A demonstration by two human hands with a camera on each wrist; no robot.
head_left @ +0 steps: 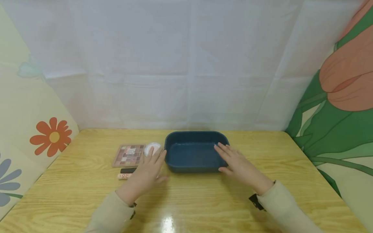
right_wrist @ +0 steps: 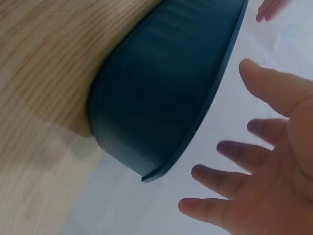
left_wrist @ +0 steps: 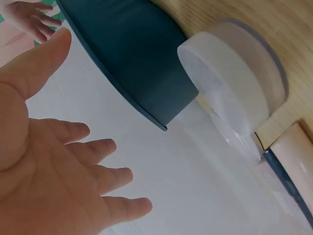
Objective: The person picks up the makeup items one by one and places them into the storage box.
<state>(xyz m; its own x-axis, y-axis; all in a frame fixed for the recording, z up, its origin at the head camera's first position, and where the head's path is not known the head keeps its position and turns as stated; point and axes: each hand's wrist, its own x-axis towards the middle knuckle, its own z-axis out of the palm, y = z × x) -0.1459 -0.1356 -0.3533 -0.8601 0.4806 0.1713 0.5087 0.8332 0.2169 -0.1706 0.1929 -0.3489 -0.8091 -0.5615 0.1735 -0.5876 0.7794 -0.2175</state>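
Note:
A dark blue rectangular bin (head_left: 192,169) with rounded corners stands on the table, nothing visible inside it. Left of it, my left hand (head_left: 147,171) hovers with spread fingers, holding nothing. Partly behind that hand in the head view is a round white-lidded jar (left_wrist: 220,78). An eyeshadow palette (head_left: 128,155) lies beside the jar, and nearer me are a black stick-shaped item (head_left: 127,170) and a pale pink tube (head_left: 123,176), both partly covered by the hand. My right hand (head_left: 239,165), fingers extended, is above the bin's right end and grips nothing.
The wooden table (head_left: 192,200) meets a white cloth backdrop (head_left: 186,64) behind the bin. Flower-patterned panels (head_left: 329,129) flank the table left and right. A dark band (head_left: 256,202) sits at my right wrist.

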